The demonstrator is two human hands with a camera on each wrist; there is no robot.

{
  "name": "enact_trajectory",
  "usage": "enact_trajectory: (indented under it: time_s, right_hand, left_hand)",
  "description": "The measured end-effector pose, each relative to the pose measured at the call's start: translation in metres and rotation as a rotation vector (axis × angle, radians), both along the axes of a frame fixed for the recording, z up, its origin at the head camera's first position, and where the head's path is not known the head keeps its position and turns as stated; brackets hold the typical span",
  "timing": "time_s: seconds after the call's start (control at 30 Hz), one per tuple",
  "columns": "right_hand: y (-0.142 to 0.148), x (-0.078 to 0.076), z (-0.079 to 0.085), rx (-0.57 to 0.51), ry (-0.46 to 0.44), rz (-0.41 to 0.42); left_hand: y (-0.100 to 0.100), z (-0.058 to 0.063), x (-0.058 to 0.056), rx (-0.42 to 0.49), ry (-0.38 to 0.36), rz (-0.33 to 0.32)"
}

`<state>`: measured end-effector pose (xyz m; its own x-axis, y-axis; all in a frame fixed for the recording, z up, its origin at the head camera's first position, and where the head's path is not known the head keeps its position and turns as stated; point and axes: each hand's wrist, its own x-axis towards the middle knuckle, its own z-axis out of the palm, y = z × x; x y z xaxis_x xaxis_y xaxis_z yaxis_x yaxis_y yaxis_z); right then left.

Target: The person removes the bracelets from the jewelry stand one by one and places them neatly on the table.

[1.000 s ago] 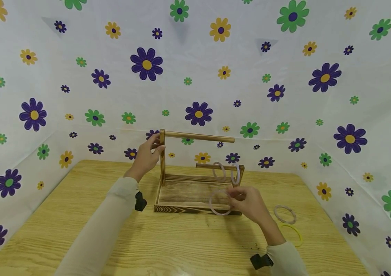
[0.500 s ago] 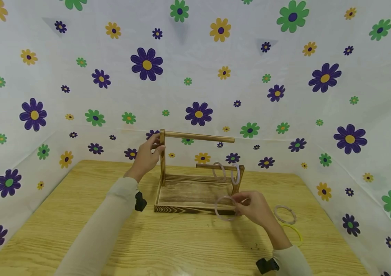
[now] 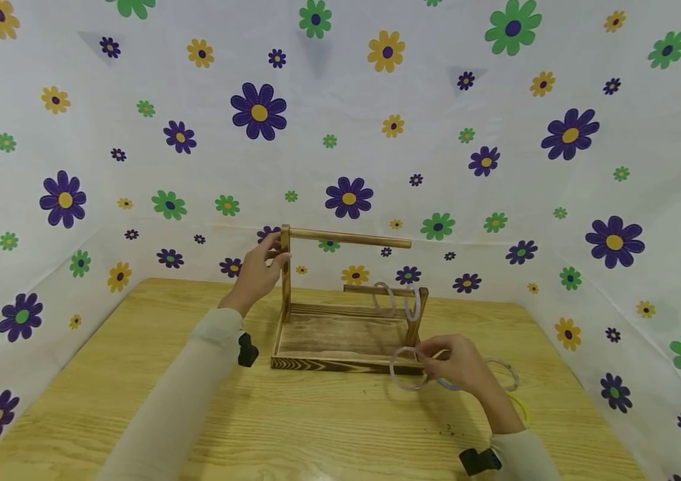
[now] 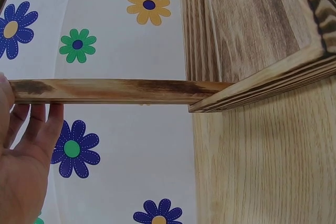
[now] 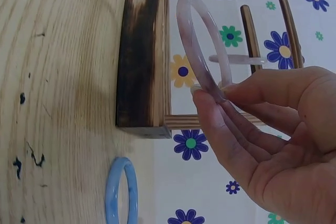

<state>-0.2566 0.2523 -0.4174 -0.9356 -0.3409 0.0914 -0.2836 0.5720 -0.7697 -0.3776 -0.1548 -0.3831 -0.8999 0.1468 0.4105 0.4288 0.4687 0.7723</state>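
A brown wooden bangle stand (image 3: 340, 335) has an upper bar (image 3: 349, 238) and a lower bar (image 3: 355, 288). My left hand (image 3: 252, 275) holds its tall left post (image 4: 115, 91) near the top, thumb on one side and fingers on the other. Thumb and fingertips of my right hand (image 3: 459, 364) pinch a pale pinkish bangle (image 5: 190, 51), held upright in front of the base's right corner. Two bangles hang on the lower bar: a pinkish one (image 3: 375, 302) and a lilac one (image 3: 418, 306) by the right post. A blue bangle (image 5: 111, 198) lies on the table, mostly hidden behind my right hand in the head view.
To the right of my right hand, a greyish bangle (image 3: 515, 375) and a yellow bangle (image 3: 523, 405) lie on the wood-grain table (image 3: 310, 427), partly covered by the hand and wrist. A white cloth (image 3: 316, 160) with flowers stands behind and at both sides.
My right hand has moved right and a little toward me with the pinkish bangle. Part of the blue bangle now shows beneath that hand. The left hand keeps its hold on the post.
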Motion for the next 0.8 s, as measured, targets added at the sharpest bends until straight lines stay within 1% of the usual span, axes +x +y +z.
enact_trajectory:
  time_s: [0.17,0.23,0.3,0.37,0.43,0.7,0.8]
  right_hand:
    - [0.007,0.003,0.005,-0.009,-0.052,-0.001]
    - [0.009,0.004,0.007,-0.002,-0.059,-0.004]
    - [0.009,0.003,0.009,0.000,-0.071,-0.005]
    - [0.012,0.003,0.010,0.005,-0.079,-0.009]
    - [0.014,0.002,0.011,0.005,-0.088,-0.020]
    - [0.024,0.002,0.014,0.010,-0.097,-0.009]
    - [0.028,0.003,0.015,0.014,-0.114,-0.023]
  left_hand:
    - [0.001,-0.001,-0.001,-0.008,-0.004,-0.012]
    - [0.000,-0.001,-0.001,-0.015,0.002,-0.012]
    - [-0.003,-0.002,-0.001,-0.019,0.005,0.004]
    - [-0.003,-0.002,-0.001,-0.023,0.012,0.015]
    - [-0.003,-0.001,-0.001,-0.021,0.012,0.014]
    - [-0.001,0.001,-0.001,-0.020,0.010,0.008]
    - [-0.001,0.002,-0.001,-0.018,0.008,0.009]
